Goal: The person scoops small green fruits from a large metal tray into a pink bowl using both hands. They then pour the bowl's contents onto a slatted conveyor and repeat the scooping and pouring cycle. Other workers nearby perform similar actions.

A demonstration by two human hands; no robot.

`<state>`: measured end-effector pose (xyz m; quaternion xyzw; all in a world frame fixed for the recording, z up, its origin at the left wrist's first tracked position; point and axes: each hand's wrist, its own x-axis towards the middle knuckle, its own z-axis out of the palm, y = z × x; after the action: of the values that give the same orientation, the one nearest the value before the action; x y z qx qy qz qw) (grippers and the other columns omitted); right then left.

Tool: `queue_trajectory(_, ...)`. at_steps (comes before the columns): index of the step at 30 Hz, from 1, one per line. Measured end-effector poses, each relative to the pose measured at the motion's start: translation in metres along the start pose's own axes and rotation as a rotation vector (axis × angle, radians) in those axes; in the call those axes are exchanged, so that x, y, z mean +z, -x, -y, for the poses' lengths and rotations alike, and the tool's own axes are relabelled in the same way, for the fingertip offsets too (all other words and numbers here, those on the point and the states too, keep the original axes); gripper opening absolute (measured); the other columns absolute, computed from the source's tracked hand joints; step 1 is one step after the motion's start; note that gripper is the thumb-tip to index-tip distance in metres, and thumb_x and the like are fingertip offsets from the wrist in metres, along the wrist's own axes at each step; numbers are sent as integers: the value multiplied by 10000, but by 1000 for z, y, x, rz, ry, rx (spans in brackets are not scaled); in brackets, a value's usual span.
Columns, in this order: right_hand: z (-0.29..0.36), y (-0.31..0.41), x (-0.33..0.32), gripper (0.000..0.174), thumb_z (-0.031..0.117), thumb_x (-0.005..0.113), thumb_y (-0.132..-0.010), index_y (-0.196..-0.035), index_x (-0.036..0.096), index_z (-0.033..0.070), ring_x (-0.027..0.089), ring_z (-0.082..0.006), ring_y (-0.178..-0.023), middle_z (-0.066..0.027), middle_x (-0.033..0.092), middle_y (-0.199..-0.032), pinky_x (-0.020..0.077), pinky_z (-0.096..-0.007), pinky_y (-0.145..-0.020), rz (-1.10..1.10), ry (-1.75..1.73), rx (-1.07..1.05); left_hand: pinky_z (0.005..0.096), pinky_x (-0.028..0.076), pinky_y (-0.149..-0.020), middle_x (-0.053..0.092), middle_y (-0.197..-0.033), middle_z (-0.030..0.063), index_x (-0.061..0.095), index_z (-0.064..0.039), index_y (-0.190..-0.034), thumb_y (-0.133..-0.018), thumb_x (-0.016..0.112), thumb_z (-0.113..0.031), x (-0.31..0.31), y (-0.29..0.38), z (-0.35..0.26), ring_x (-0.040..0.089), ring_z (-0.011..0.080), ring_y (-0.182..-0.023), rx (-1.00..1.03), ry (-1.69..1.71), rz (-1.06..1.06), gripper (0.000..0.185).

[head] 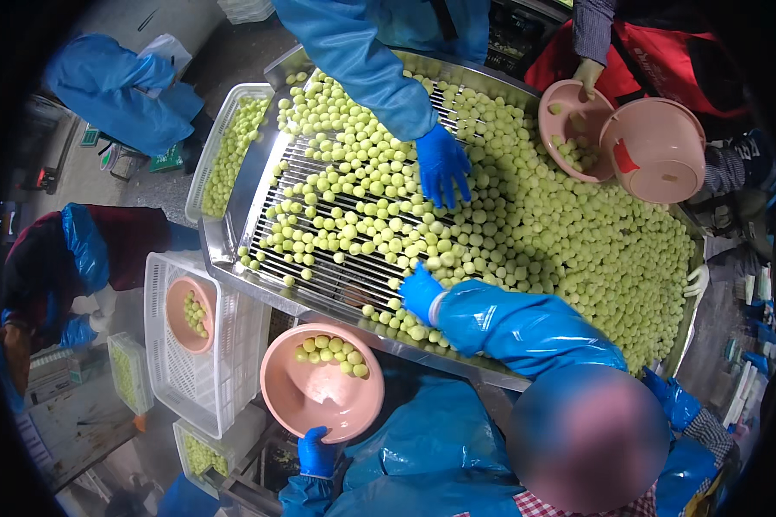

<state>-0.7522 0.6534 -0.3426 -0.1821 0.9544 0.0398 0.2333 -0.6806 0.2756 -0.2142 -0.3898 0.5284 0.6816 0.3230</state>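
The view looks turned round, as a blue sleeve and apron come in from the top edge. My right hand (443, 165), in a blue glove, is over round pale-green fruits (388, 155) with its fingers spread, holding none that I can see. Whether its fingertips touch the fruits cannot be told. My left hand is out of view. Beneath lies a metal sorting table (246, 294) with slatted bars (336, 262), heaped thickly towards the right. A co-worker's gloved hand (420, 294) reaches among the fruits from the opposite side.
The co-worker opposite also grips a pink basin (320, 404) holding several fruits. Another person's hand (588, 74) holds a pink basin (549, 139) beside a second basin (663, 152). A fruit-filled white crate (197, 174) and stacked white crates (233, 362) stand left. More people are around.
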Motion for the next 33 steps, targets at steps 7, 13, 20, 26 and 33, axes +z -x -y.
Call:
queue_trajectory(7, -123, 161, 3, 439, 337, 641, -796, -1232, 602, 314, 246, -359, -1387, -88, 298, -1505, 123, -679, -1075, 50, -231, 627, 394, 512, -736, 649, -893, 193, 594, 17, -974, -676, 733, -117, -43, -14, 16, 641, 315, -840, 48, -122, 92, 355)
queue_trajectory(13, -74, 228, 50, 665, 515, 555, -866, -1452, 264, 399, 311, -547, -1284, -165, 63, -1555, 426, -596, -946, -9, -622, 1208, 428, 483, -917, 588, -1052, 186, 548, 56, -1051, -784, 527, -115, -53, -20, 20, 568, 302, -1029, -12, -217, 81, 318)
queue_trajectory(20, 32, 189, 29, 484, 364, 550, -889, -1349, 447, 253, 519, -427, -1120, -190, 293, -1449, 496, -523, -847, -98, -813, 1099, 375, 495, -815, 610, -963, 156, 578, 51, -958, -829, 512, -86, -78, -27, 8, 588, 255, -915, 35, -284, 94, 199)
queue_trajectory(26, -46, 156, 9, 424, 257, 575, -873, -1290, 513, 216, 524, -341, -1109, -137, 431, -1357, 456, -494, -877, -530, -739, 1089, 371, 499, -817, 607, -1051, 181, 558, 65, -1052, -863, 477, -112, -107, -36, 0, 591, 261, -952, 95, -461, 119, 272)
queue_trajectory(33, -18, 195, 66, 700, 156, 617, -799, -1414, 366, 376, 356, -384, -1287, -167, 320, -1442, 427, -534, -907, -90, -508, 1108, 338, 492, -859, 591, -1046, 159, 531, 8, -1057, -843, 552, 69, -60, -2, -7, 571, 212, -975, 401, -695, 99, 224)
